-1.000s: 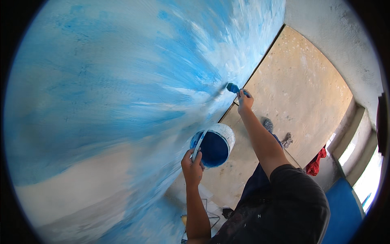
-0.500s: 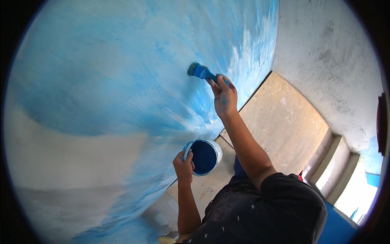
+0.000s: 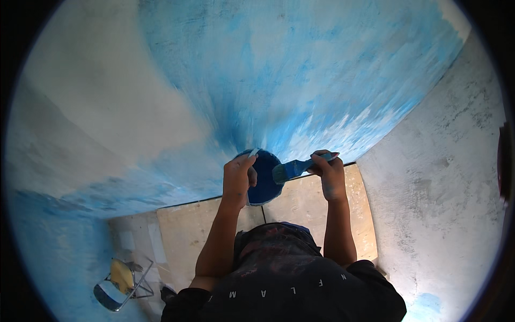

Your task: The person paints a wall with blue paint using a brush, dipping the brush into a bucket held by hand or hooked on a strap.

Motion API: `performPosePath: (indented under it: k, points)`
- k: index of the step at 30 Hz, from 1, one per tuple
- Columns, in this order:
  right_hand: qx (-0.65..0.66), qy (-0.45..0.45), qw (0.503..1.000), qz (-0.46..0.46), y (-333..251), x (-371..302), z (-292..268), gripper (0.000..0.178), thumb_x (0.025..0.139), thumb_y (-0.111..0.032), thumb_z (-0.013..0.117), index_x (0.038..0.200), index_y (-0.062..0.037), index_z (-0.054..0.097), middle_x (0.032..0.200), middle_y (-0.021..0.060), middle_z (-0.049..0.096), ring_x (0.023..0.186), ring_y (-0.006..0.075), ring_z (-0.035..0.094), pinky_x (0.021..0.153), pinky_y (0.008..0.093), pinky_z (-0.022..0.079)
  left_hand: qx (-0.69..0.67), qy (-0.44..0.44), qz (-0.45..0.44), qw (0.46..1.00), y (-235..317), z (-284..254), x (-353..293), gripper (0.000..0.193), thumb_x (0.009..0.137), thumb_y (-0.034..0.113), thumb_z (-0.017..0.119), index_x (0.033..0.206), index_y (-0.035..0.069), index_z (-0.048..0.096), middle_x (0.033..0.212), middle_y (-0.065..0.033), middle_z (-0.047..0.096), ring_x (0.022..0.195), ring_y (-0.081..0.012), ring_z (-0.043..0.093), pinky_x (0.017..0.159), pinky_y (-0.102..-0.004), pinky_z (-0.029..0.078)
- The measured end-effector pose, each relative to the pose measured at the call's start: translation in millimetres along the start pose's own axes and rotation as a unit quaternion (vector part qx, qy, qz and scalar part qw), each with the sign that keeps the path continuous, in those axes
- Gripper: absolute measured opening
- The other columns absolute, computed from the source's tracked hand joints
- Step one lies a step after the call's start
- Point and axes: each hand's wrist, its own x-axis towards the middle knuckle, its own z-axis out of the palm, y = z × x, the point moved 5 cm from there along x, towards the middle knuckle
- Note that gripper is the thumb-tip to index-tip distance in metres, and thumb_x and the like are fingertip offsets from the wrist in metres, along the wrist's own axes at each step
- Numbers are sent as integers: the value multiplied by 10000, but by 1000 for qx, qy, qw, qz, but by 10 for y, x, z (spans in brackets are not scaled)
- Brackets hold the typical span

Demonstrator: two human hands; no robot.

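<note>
My left hand (image 3: pixel 237 180) grips a paint bucket (image 3: pixel 264 202) by its rim and pale handle, holding it in front of my body. Dark blue paint shows inside the bucket. In my right hand (image 3: pixel 328 173) is a paintbrush (image 3: pixel 294 168) with a blue handle, pinched between thumb and fingers. Its dark bristles point left and hang over the bucket's right rim; whether they touch the paint I cannot tell. Behind the bucket rises a wall (image 3: pixel 300 70) brushed in blue and white, with a pale grey area on its left.
Light wooden boards (image 3: pixel 300 206) lie below the bucket, along the foot of the wall. A folding chair (image 3: pixel 122 276) with a yellowish pad stands at the lower left. On the right rises a rough grey wall (image 3: pixel 429 177), meeting the painted one at a corner.
My right hand has brought the brush down from the painted wall to the bucket's rim. The view has turned, and the folding chair now shows at the lower left.
</note>
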Motion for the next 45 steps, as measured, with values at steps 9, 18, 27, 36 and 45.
performPosePath:
  k: [9, 18, 27, 36, 45]
  points:
    - [-179, -100, 979, -18, 236, -126, 205, 207, 907, -118, 773, 1040, 33, 725, 828, 92, 742, 764, 128, 702, 707, 277, 551, 18, -11, -10, 1000, 48, 436, -148, 471, 994, 364, 619, 1170, -71, 656, 593, -52, 555, 450, -111, 471, 476, -249, 377]
    - [-216, -6, 967, -138, -115, -70, -428, 141, 881, -99, 800, 938, 10, 733, 730, 54, 709, 633, 89, 597, 599, 261, 471, -38, -104, -48, 993, -123, 967, -176, 393, 971, 394, 651, 1027, 6, 639, 590, -67, 569, 460, -116, 498, 508, -260, 441]
    - [-374, 49, 913, -154, -578, -293, -610, 162, 851, -118, 812, 943, -1, 748, 706, 108, 713, 538, 154, 620, 534, 300, 462, -59, -209, -81, 973, -111, 1570, -234, 396, 987, 447, 611, 1008, 52, 625, 701, -98, 635, 533, -137, 488, 624, -279, 464]
    - [-531, 123, 809, -219, -325, -299, -622, 198, 837, -275, 804, 958, -119, 797, 756, 200, 688, 722, 381, 701, 646, 460, 554, -49, -242, -91, 965, 29, 1794, -244, 392, 982, 449, 623, 996, 57, 620, 702, -94, 633, 571, -152, 527, 631, -284, 463]
    - [-580, 30, 789, -199, 147, -64, -155, 120, 835, -208, 748, 929, -144, 788, 738, 198, 655, 736, 388, 683, 653, 482, 553, -84, -192, -101, 973, 95, 1347, -141, 269, 971, 290, 663, 925, 45, 562, 716, -103, 614, 630, -169, 586, 727, -344, 524]
